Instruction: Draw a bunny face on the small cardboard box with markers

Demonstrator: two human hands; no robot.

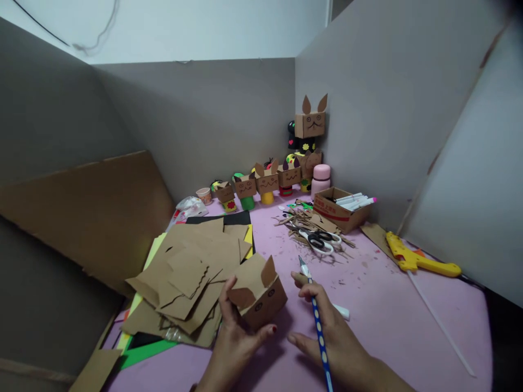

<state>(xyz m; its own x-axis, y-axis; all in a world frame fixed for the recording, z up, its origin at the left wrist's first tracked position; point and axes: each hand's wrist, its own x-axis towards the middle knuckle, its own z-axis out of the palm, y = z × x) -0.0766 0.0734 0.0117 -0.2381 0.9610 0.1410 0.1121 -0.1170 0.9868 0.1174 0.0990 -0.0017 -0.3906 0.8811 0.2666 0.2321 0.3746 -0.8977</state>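
My left hand (241,337) is closed around a small cardboard box (265,305) with leaf-shaped ears on top and two drawn round eyes on its front. The box is tilted, its front turned toward the lower right. My right hand (327,326) holds a blue pencil (318,329) with pale dots, its tip pointing up and away. Thumb and forefinger are apart, a little to the right of the box. Part of a white pen (341,312) lies on the table behind the right hand.
Cardboard sheets (183,272) are piled at left. Scissors (321,239) lie on cardboard scraps, near a box of markers (341,209). A yellow glue gun (420,264) with a white stick lies at right. Animal-headed cup figures (267,182) and a pink bottle (321,179) stand behind.
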